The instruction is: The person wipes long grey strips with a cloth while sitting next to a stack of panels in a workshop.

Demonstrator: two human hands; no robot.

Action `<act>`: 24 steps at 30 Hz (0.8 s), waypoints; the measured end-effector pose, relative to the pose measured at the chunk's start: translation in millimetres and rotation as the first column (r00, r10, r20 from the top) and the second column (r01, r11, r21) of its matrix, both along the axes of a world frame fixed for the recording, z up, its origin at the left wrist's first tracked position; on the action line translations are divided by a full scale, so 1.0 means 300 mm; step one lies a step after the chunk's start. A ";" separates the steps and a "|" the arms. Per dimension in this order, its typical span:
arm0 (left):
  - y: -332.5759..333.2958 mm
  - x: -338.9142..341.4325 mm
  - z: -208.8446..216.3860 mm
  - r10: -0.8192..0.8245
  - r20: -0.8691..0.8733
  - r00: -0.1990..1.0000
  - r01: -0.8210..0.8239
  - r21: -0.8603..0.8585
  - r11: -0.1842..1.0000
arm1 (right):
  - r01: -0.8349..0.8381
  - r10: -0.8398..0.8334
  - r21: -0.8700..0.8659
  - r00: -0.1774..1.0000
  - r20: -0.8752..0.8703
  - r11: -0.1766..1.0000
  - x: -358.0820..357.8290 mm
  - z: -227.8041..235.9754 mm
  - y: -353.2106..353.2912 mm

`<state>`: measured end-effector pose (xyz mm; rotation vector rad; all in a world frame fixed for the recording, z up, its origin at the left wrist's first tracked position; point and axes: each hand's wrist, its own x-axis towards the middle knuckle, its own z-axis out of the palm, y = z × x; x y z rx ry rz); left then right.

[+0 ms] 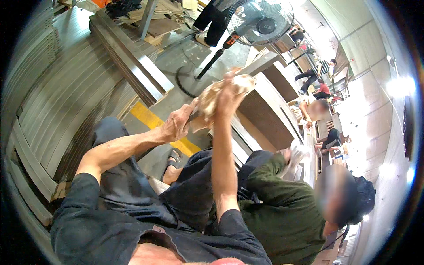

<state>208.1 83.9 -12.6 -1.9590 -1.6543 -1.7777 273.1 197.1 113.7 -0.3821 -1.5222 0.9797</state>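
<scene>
Fan point(265, 25) beyond, cloth point(207, 100) bunches under the right hand point(226, 98).

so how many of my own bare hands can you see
2: your bare left hand grips a narrow, flat grey-brown board; your bare right hand holds a crumpled cream cloth against it, farther along. The cloth may hide some of that hand.

Cream cloth point(206, 101), grey-brown board point(261, 64), yellow floor stripe point(148, 116), dark-green sweater point(278, 216).

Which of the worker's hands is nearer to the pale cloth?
Right. The right hand grasps the pale cloth against the grey board; the left hand holds the board's near end, just beside the cloth.
</scene>
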 end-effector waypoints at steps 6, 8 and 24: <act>-0.024 0.054 0.004 -0.063 0.080 0.995 0.064 -0.001 0.998 | -0.290 0.224 -0.224 0.934 -0.278 0.931 0.084 0.342 0.258; -0.009 0.056 0.017 -0.076 0.069 0.995 0.081 -0.061 0.995 | -0.349 0.292 -0.108 0.888 -0.355 0.931 0.079 0.268 0.340; 0.016 -0.087 0.076 0.068 0.537 0.841 -0.076 -0.007 0.997 | -0.279 0.240 -0.290 0.957 -0.163 0.916 0.015 -0.234 -0.048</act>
